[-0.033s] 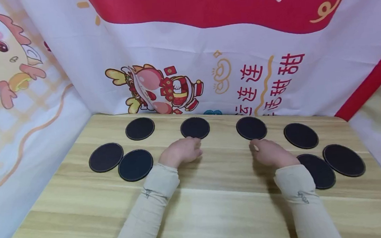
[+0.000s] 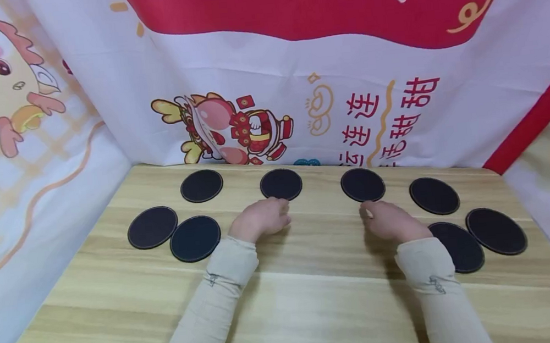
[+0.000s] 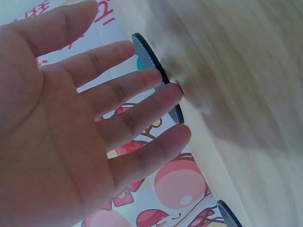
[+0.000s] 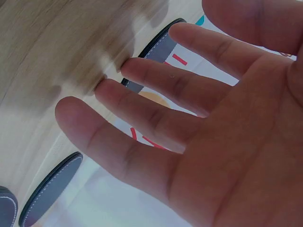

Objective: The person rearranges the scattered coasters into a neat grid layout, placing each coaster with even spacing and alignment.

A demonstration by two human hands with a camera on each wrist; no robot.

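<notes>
Left hand (image 2: 263, 218) partly hides 1 black disc (image 2: 281, 183).

Bright light, blurry close-ups

A pale sheen lies on the light-brown wood-grain tabletop (image 2: 302, 329); my beige fabric sleeves (image 2: 449, 309) cast soft shadows inward. In both wrist views my bare fingers (image 3: 125, 87) throw hazy shadows over blurred grain; white printed cloth (image 4: 111, 196) looks washed out.

Downward head view, close wrist views
</notes>
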